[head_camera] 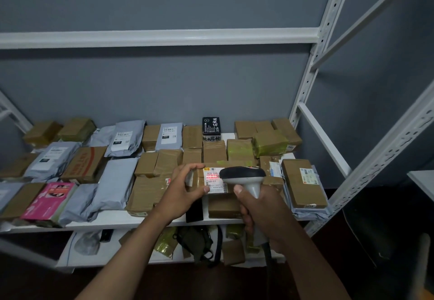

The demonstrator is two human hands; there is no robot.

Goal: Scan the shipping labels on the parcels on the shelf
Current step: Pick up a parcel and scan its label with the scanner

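**Scanner light on the label of the parcel in your left hand**

Your left hand (185, 188) holds a small brown parcel (199, 182) above the front edge of the white shelf (122, 221). Your fingers curl over its top edge and your thumb presses on its near face, so the parcel is tilted with its white shipping label (214, 180) turned up toward you. A red band of light lies across the barcode near the top of that label.

Your right hand (260, 208) wraps around the grey handle of the barcode scanner (244, 177), thumb up along the left side of the grip. The scanner's dark head sits just beside the label's right edge and covers part of it, pointing left at the barcode. Its cable drops down below your wrist.

The shelf behind is packed with more parcels. Brown taped boxes (211, 150) fill the middle and back, grey poly mailers (117, 182) lie to the left, and a pink package (50, 200) rests at the front left. A black box with white characters (211, 126) stands upright at the back. A long brown box (303, 183) lies at the right end on a grey mailer. More packages sit on the lower shelf (110, 252).
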